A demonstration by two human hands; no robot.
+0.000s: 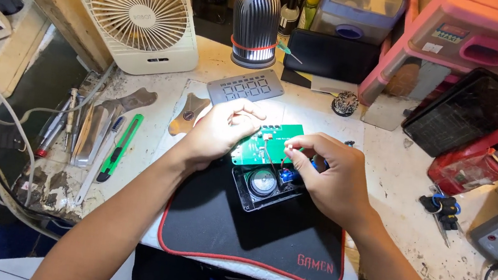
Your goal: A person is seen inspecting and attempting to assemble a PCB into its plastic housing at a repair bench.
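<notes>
Left hand [220, 132] grasps the green circuit board [267, 145] tilted over an open black casing [265, 189]; right hand [329, 177] pinches its wires, black mat [238, 232] bare nearer.

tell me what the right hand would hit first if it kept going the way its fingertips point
The right hand points up-left, fingertips pinched just above the green circuit board. Straight on, it would likely meet that board first, then the left hand holding it. Depth is hard to judge.

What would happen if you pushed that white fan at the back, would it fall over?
The white fan would probably slide rather than tip, since its square frame rests flat on the table. It looks like plastic, so likely light. Its thin grille slats may bend if pressed hard.
</notes>
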